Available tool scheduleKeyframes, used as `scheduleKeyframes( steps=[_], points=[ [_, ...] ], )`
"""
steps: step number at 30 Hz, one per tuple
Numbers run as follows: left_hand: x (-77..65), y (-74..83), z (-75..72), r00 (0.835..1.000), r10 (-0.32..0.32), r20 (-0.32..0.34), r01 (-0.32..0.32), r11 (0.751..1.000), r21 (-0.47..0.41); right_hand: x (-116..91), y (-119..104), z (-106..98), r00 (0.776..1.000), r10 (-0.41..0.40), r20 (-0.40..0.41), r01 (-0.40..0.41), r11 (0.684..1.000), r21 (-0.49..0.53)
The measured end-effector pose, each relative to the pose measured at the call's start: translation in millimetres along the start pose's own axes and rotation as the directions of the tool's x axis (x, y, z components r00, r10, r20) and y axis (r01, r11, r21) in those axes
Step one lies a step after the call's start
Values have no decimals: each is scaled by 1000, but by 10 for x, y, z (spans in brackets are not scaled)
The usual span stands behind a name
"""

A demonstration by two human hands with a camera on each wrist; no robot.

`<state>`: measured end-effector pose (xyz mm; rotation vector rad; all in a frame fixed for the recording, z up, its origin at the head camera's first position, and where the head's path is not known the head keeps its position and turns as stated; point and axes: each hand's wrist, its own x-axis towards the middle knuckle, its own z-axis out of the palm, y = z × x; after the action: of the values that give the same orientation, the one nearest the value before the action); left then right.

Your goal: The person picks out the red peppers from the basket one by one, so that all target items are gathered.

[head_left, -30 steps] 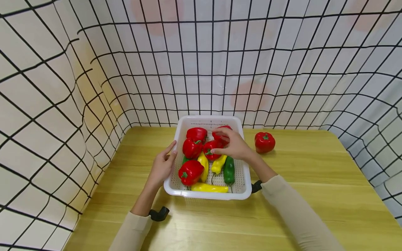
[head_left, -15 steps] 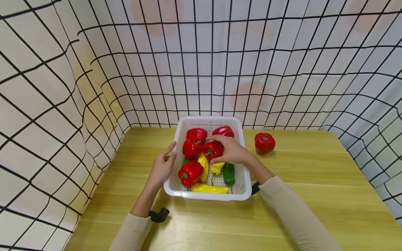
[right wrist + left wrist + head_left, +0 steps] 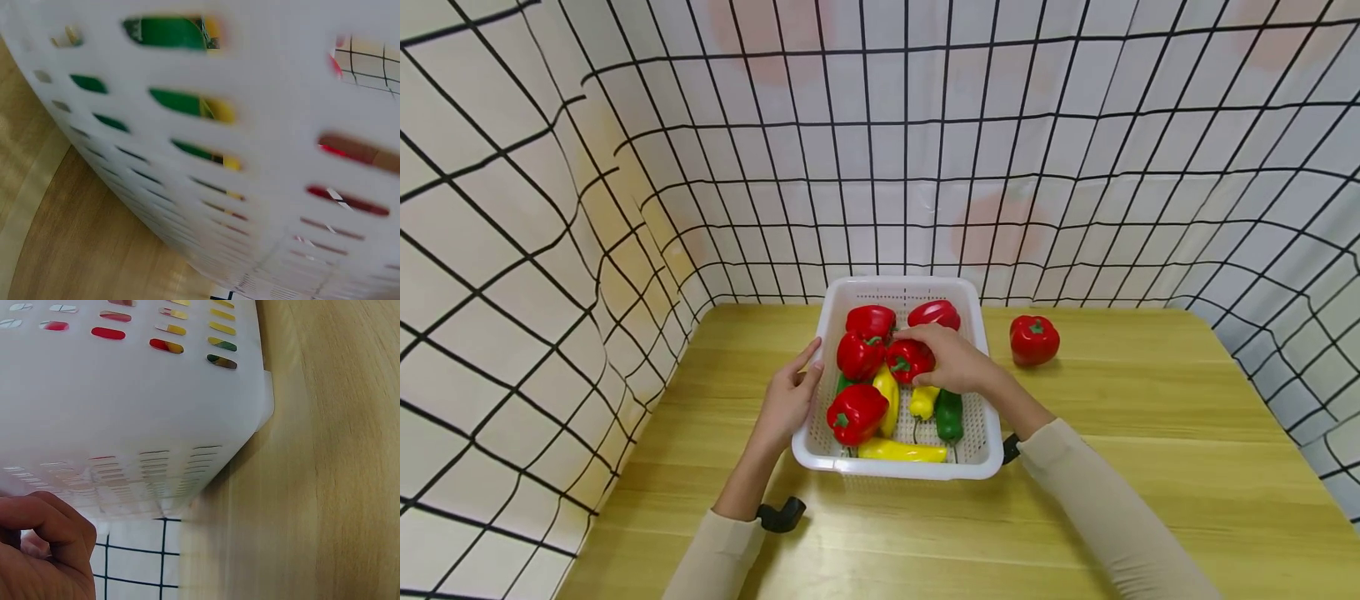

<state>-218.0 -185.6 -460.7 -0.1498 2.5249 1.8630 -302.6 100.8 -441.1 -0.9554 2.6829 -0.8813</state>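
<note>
A white plastic basket (image 3: pixel 897 471) holds red bell peppers, yellow peppers and green peppers. My right hand (image 3: pixel 957 360) is inside it, gripping a red bell pepper (image 3: pixel 907 363) near the middle, thumb at the near side and fingers over the far side. At the basket's left rim is my left hand (image 3: pixel 788 400), holding that edge; in the left wrist view its fingers (image 3: pixel 56 519) are curled beside the perforated wall. Close to the right hand lie a yellow pepper (image 3: pixel 923 402) and a green pepper (image 3: pixel 950 418). In the right wrist view the basket wall hides the right hand.
Another red bell pepper (image 3: pixel 1034 340) stands on the wooden table (image 3: pixel 1120 467) right of the basket. More red bell peppers surround the gripped one, and a long yellow pepper (image 3: pixel 901 451) lies along the near wall. A black wire grid (image 3: pixel 906 179) encloses the back and sides.
My right hand has moved from the back right red bell pepper down to the middle one, and its fingers have closed round it. The left hand has stayed at the rim.
</note>
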Motion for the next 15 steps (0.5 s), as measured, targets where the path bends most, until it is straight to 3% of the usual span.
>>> scheduleKeyframes(
  steps=[10, 15],
  points=[
    [-5, -28, -14, 1000, 2, 8, -1, 1000, -20, 19, -36, -27, 997, 69, -43, -71, 997, -42],
    [-14, -11, -12, 1000, 7, 7, -7, 1000, -19, 7, -39, -37, 997, 61, -36, -62, 998, -18]
  ],
)
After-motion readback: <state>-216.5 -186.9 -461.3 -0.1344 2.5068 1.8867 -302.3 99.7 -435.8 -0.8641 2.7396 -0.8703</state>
